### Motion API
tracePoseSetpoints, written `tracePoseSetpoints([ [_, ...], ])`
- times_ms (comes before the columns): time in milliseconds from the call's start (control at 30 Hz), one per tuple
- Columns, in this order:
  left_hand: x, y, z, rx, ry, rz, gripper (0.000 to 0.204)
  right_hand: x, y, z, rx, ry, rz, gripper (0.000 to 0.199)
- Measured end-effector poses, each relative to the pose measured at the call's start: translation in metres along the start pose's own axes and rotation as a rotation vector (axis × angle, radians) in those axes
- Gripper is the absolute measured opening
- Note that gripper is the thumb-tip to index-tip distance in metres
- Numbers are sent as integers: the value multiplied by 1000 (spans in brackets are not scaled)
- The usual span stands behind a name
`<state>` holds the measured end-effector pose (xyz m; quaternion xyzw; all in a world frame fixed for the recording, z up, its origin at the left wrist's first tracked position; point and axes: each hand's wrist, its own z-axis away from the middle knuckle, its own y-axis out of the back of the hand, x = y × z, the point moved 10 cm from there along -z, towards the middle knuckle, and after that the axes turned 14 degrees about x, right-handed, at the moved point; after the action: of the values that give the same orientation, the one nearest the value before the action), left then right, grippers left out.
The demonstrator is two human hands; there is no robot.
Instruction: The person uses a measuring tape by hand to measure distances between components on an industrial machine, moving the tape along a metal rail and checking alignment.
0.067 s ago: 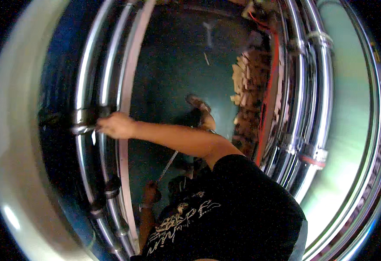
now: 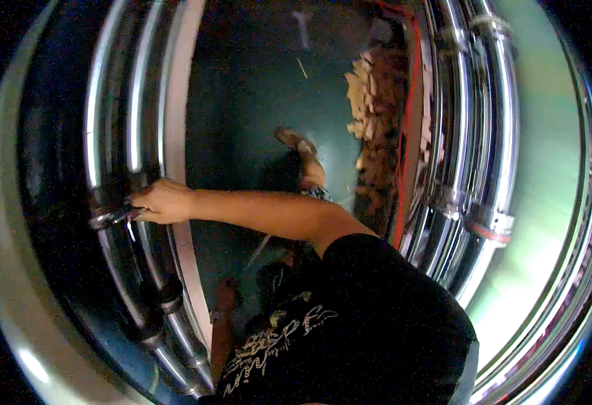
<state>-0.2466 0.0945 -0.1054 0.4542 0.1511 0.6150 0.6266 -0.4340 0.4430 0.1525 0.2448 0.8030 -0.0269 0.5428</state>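
My right arm reaches across to the left. Its hand (image 2: 164,201) is closed at a dark ring-shaped pipe clamp (image 2: 103,219) on a shiny metal pipe (image 2: 115,270), fingers bent around a small part beside the ring. A short bright piece (image 2: 130,231) sticks out below those fingers. Low in the picture, close to my black shirt, is my left hand (image 2: 227,295), dark and blurred, its fingers hard to make out. A thin pale strip (image 2: 260,248) slants upward near it; whether the hand holds it is not clear.
A pinkish beam (image 2: 182,101) runs beside the left pipes. More clamped metal pipes (image 2: 505,121) stand on the right. Torn brownish pieces (image 2: 370,101) lie along a red line (image 2: 411,101). My foot (image 2: 296,140) is on the dark green floor (image 2: 242,115).
The view has shifted, so the left pipes and the clamp appear farther left. My right hand stays at the clamp and appears a little lower. The pale strip is more blurred.
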Motion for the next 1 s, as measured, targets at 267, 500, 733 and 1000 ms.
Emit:
tracePoseSetpoints([
  [267, 24, -11, -64, -361, 127, 295, 19, 276, 189, 301, 871, -430, 553, 20],
  [500, 132, -18, -104, -326, 54, 4, 15, 241, 310, 717, 1736, -1336, 300, 17],
  [733, 146, -24, -127, -320, -151, -82, 12, 140, 326, 848, 1091, -1794, 1199, 17],
  [1000, 152, -30, -166, -341, -321, -291, 16, 131, 333, 838, 505, -1639, 1558, 25],
])
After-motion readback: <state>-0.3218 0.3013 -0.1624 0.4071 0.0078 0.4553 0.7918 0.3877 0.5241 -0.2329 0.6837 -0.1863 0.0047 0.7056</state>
